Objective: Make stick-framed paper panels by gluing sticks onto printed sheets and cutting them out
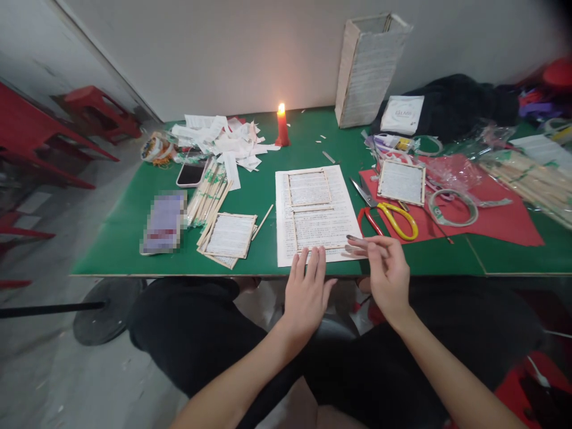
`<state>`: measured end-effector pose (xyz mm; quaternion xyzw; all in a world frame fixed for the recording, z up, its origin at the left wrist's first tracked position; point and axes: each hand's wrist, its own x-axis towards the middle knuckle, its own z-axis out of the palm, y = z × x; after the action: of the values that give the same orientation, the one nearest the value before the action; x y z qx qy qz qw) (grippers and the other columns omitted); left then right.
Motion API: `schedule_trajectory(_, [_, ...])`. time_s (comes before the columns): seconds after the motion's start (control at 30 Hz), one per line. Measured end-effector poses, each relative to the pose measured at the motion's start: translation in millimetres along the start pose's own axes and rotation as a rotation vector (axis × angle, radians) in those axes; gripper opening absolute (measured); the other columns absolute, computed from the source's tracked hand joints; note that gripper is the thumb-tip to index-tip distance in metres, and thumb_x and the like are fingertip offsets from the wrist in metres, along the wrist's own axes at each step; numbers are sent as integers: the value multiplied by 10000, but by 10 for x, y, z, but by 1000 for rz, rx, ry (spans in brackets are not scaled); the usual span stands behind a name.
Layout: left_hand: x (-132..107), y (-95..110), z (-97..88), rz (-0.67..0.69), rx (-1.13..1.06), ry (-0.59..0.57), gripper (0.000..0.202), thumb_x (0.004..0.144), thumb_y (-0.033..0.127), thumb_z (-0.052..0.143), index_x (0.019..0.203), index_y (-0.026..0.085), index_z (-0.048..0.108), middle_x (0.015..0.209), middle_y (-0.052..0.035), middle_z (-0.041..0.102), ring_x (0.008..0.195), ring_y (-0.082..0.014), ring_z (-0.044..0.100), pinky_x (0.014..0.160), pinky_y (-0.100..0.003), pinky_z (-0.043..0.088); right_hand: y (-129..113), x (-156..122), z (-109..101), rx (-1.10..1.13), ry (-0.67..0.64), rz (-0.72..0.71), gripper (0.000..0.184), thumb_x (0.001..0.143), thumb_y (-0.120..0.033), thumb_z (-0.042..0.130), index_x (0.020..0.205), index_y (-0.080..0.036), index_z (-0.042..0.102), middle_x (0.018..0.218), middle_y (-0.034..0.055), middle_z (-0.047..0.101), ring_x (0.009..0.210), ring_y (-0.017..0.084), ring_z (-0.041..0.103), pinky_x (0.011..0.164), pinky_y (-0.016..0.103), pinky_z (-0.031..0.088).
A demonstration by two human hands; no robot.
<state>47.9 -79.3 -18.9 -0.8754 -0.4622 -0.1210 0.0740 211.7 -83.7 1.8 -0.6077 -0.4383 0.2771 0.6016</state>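
A printed sheet (351, 205) lies on the green table, with thin wooden sticks (313, 209) set out on it as two rectangular frames, one above the other. My left hand (308, 292) is laid with fingers stretched over the sheet's near edge, the fingertips at the lowest stick. Just to its right, my right hand (389, 274) pinches a thin glue-stick-like rod (355, 239) with a darkened tip, pointing left over the sheet's lower right corner. Behind the sheet burns a red candle (282, 128).
Left are paper-covered frames (230, 235), bundled sticks (209, 193), a phone (192, 173) and paper scraps (223, 140). To the right lie scissors (397, 220), another covered frame (401, 182), a tape roll (453, 208) and red paper (504, 220). A tall paper-covered box (369, 74) stands behind.
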Motion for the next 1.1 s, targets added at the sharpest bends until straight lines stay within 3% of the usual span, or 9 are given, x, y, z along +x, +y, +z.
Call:
schedule_trajectory(0.13, [17, 11, -3, -4, 2, 28, 544, 1010, 422, 486, 1493, 173, 449, 1423, -117, 564, 1338, -310, 491, 1124, -457, 400, 9, -11, 51, -31, -104, -7, 177, 994, -406, 519, 1005, -236, 567, 982, 78, 785, 896, 216, 763, 772, 353, 626])
schedule_trajectory(0.23, [14, 24, 15, -14, 13, 58, 541, 1000, 430, 503, 1478, 179, 472, 1397, -120, 579, 1325, -316, 502, 1121, -468, 403, 35, -15, 85, -39, -137, 3, 184, 996, -417, 509, 1012, -240, 557, 996, 83, 787, 878, 216, 764, 771, 359, 624])
schedule_trajectory(0.57, [1, 38, 62, -30, 27, 48, 532, 992, 402, 529, 1478, 195, 473, 1404, -118, 573, 1331, -310, 498, 1126, -478, 403, -5, -39, 157, -142, -62, 35, 230, 982, -465, 502, 974, -239, 543, 974, 94, 790, 799, 221, 759, 760, 392, 615])
schedule_trajectory(0.9, [4, 49, 42, -31, 41, -9, 619, 959, 363, 590, 1523, 197, 398, 1420, -135, 554, 1354, -316, 480, 1130, -484, 401, 62, 9, 173, 15, -40, 85, 305, 940, -533, 555, 943, -228, 552, 897, 85, 774, 831, 231, 752, 718, 380, 627])
schedule_trajectory(1.0, [20, 43, 39, -18, 55, 0, 619, 948, 349, 610, 1511, 187, 412, 1409, -144, 563, 1336, -314, 500, 1119, -492, 415, 6, 102, 110, 97, -15, 94, 315, 890, -529, 628, 912, -214, 627, 789, 43, 743, 673, 190, 711, 627, 338, 612])
schedule_trajectory(1.1, [44, 13, 49, 29, 87, 12, 642, 920, 339, 650, 1492, 147, 431, 1376, -160, 582, 1291, -315, 540, 1103, -485, 436, -105, 382, 45, 88, 19, 21, 289, 815, -492, 721, 880, -211, 712, 713, 11, 694, 593, 162, 647, 559, 308, 574])
